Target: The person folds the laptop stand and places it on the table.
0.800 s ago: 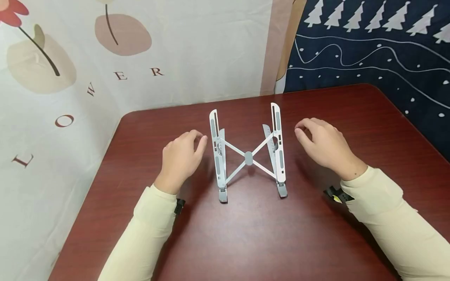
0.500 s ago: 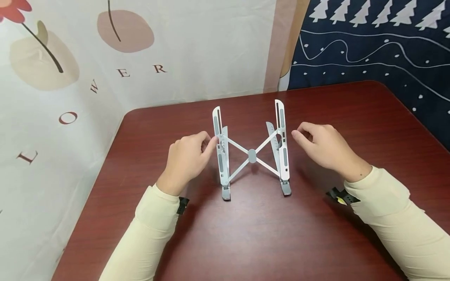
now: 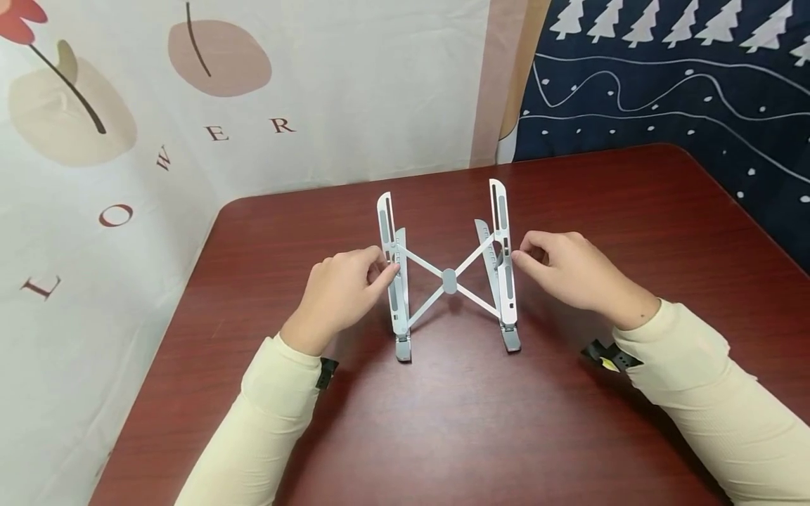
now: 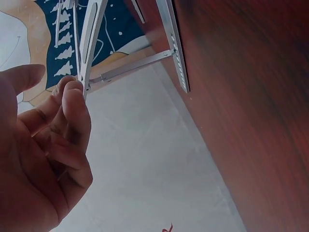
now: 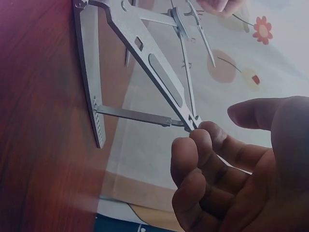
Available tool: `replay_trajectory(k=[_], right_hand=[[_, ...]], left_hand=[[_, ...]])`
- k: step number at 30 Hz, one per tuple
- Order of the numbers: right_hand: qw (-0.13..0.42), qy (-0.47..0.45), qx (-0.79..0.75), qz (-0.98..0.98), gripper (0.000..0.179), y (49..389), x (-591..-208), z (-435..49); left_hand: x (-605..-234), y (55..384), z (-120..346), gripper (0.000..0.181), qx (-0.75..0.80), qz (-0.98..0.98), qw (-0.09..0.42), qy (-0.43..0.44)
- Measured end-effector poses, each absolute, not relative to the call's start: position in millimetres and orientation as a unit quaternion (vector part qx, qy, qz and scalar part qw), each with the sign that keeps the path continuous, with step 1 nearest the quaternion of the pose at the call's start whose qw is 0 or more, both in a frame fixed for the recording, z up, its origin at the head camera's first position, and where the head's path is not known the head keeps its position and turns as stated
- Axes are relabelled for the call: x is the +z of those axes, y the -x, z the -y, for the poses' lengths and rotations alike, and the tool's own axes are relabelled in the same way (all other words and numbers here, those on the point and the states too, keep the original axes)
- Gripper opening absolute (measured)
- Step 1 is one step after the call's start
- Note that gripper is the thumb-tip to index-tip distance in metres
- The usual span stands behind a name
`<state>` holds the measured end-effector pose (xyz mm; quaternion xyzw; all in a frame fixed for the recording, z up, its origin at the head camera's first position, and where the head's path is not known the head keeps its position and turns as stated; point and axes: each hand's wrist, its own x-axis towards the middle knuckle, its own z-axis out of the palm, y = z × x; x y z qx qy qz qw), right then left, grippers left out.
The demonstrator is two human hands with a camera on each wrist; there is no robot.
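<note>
A silver folding laptop stand point(image 3: 448, 281) stands unfolded on the table, its X-shaped braces joining two raised side bars. My left hand point(image 3: 342, 292) is at the left bar, its thumb over the bar's near face in the head view. In the left wrist view the bent fingertips point(image 4: 72, 92) are at the bar's edge, and the thumb point(image 4: 29, 77) is apart from it. On the other side, my right hand point(image 3: 572, 270) has its fingertips point(image 5: 200, 140) at the right bar's edge, with the thumb point(image 5: 251, 113) spread away. Firm contact is hard to tell.
The stand rests on a dark red wooden table point(image 3: 443, 422). Behind and to the left hangs a white cloth point(image 3: 367, 91) with flowers and letters. A navy cloth point(image 3: 633, 91) with white trees hangs at the back right.
Both hands have moved inward to the stand's side bars, the left one to the right and the right one to the left and lower. The stand keeps its shape.
</note>
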<state>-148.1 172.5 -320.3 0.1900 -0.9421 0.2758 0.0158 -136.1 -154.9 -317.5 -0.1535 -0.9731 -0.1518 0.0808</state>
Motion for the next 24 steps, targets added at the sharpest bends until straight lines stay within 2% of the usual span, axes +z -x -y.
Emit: replay_trajectory(k=[7, 24], right_hand=[[-0.012, -0.199, 0.266, 0.943, 0.018, 149, -325, -169], [-0.014, -0.219, 0.246, 0.944, 0.017, 151, -335, -167]], left_hand=[[-321, 136, 154, 0.018, -0.149, 0.974, 0.057, 0.163], [-327, 139, 154, 0.018, -0.113, 0.977, 0.074, 0.167]])
